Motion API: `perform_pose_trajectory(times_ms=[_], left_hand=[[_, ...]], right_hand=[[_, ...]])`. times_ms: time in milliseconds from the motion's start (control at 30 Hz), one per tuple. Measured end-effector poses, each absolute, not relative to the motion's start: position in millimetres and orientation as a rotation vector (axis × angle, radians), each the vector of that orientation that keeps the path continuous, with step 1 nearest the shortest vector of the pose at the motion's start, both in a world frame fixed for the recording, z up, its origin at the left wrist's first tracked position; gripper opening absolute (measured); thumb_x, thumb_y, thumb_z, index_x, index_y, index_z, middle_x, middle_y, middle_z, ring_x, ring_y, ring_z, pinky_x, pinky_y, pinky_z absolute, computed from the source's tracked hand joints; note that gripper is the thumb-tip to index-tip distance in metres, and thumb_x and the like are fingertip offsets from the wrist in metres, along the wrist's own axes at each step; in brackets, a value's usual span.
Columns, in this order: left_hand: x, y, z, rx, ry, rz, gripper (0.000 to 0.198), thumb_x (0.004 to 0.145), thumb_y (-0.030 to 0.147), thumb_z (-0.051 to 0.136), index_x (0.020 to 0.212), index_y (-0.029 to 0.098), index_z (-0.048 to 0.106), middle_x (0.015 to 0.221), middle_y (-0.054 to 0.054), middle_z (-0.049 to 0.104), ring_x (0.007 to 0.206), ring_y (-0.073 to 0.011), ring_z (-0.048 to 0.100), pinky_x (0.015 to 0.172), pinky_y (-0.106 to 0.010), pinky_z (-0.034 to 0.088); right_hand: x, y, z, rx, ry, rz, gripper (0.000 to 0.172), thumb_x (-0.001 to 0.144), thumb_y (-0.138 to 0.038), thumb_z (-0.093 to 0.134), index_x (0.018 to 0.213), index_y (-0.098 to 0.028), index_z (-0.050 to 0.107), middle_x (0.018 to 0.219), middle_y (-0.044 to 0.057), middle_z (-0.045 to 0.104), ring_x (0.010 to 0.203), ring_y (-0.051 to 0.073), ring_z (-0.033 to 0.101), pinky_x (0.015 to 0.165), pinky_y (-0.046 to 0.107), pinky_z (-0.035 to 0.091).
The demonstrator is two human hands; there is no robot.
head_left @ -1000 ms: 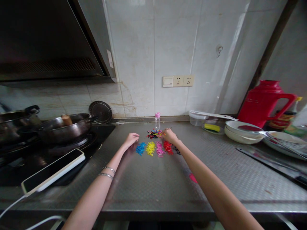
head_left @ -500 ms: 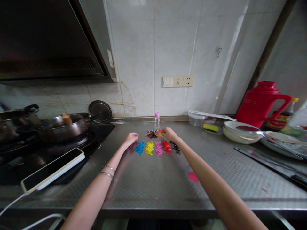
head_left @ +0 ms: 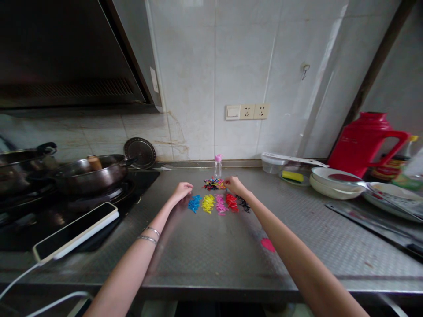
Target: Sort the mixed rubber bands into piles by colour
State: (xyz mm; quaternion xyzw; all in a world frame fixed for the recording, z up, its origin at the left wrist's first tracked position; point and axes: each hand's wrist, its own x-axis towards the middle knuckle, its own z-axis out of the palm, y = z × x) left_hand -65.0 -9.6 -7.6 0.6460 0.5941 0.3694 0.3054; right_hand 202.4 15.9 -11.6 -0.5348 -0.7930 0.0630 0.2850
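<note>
On the steel counter (head_left: pixel 211 246) lie small sorted heaps of tiny coloured pieces: blue (head_left: pixel 194 203), yellow (head_left: pixel 208 203), pink (head_left: pixel 220 204), red (head_left: pixel 231 202) and black (head_left: pixel 244 204). Behind them sits a mixed multicoloured heap (head_left: pixel 213 183). My right hand (head_left: pixel 234 185) rests at the right edge of the mixed heap, fingers pinched together on it; what they hold is too small to see. My left hand (head_left: pixel 182 191) lies curled on the counter just left of the blue heap, holding nothing visible.
A small clear bottle with a pink cap (head_left: pixel 217 166) stands behind the heaps. A phone (head_left: pixel 76 230) on a cable lies on the stove edge, beside a wok (head_left: pixel 87 174). Bowls, plates (head_left: pixel 333 181), a sponge and a red thermos (head_left: pixel 363 141) crowd the right.
Both hands stay nearly where they were; the right hand's fingers shift slightly at the mixed heap. The view has drifted a little.
</note>
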Motion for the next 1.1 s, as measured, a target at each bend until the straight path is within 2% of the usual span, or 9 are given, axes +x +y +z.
perform_pose_trajectory(times_ms=[133, 233, 467, 633, 800, 933, 1100], left_hand=[[-65, -9, -8, 1.713, 1.583, 0.978, 0.023, 0.068, 0.010, 0.051, 0.087, 0.009, 0.063, 0.054, -0.001, 0.058, 0.041, -0.0063, 0.045, 0.044, -0.017, 0.035], [-67, -3, -13, 1.725, 1.576, 0.991, 0.022, 0.068, 0.010, 0.052, 0.086, 0.009, 0.063, 0.055, -0.002, 0.059, 0.043, -0.0073, 0.048, 0.045, -0.017, 0.037], [-73, 12, -27, 1.766, 1.521, 1.019, 0.020, 0.068, 0.010, 0.051, 0.084, 0.009, 0.063, 0.055, -0.002, 0.059, 0.050, -0.0093, 0.052, 0.049, -0.018, 0.039], [-74, 12, -28, 1.810, 1.526, 1.018, 0.021, 0.066, 0.011, 0.051, 0.084, 0.008, 0.063, 0.056, -0.003, 0.060, 0.053, -0.0106, 0.054, 0.052, -0.019, 0.040], [-74, 16, -30, 1.883, 1.516, 1.021, 0.022, 0.066, 0.014, 0.050, 0.083, 0.008, 0.063, 0.064, -0.006, 0.064, 0.057, -0.0129, 0.057, 0.055, -0.022, 0.042], [-72, 18, -29, 2.013, 1.483, 1.057, 0.018, 0.065, 0.018, 0.053, 0.075, 0.009, 0.065, 0.073, -0.008, 0.066, 0.068, -0.0148, 0.059, 0.063, -0.023, 0.044], [-61, 14, -25, 2.119, 1.506, 0.983, 0.018, 0.065, 0.021, 0.052, 0.071, 0.011, 0.066, 0.071, -0.007, 0.066, 0.068, -0.0148, 0.059, 0.064, -0.023, 0.043]], right_hand=[[191, 12, -10, -1.363, -2.133, 0.224, 0.020, 0.071, -0.023, 0.050, 0.073, -0.013, 0.067, 0.061, 0.002, 0.063, 0.058, 0.011, 0.053, 0.052, 0.017, 0.034], [174, 2, -9, -1.267, -2.197, 0.218, 0.018, 0.071, -0.020, 0.051, 0.076, -0.016, 0.067, 0.071, 0.003, 0.066, 0.064, 0.012, 0.056, 0.059, 0.017, 0.037], [143, -22, -7, -1.183, -2.441, 0.197, 0.023, 0.071, -0.015, 0.050, 0.085, -0.018, 0.067, 0.084, 0.005, 0.067, 0.079, 0.014, 0.059, 0.071, 0.019, 0.040], [151, -29, 4, -1.177, -2.420, 0.195, 0.026, 0.071, -0.014, 0.048, 0.089, -0.018, 0.066, 0.091, 0.005, 0.066, 0.085, 0.015, 0.058, 0.076, 0.020, 0.040], [178, -37, 7, -1.184, -2.276, 0.173, 0.023, 0.073, -0.018, 0.048, 0.085, -0.018, 0.067, 0.088, 0.004, 0.066, 0.082, 0.014, 0.058, 0.075, 0.021, 0.041], [205, -41, -1, -1.250, -2.114, 0.127, 0.023, 0.071, -0.020, 0.048, 0.084, -0.016, 0.067, 0.089, 0.005, 0.066, 0.083, 0.015, 0.058, 0.077, 0.022, 0.040], [227, -36, -10, -1.368, -1.989, 0.128, 0.027, 0.069, -0.019, 0.047, 0.086, -0.018, 0.067, 0.088, 0.004, 0.066, 0.084, 0.015, 0.058, 0.077, 0.022, 0.040]])
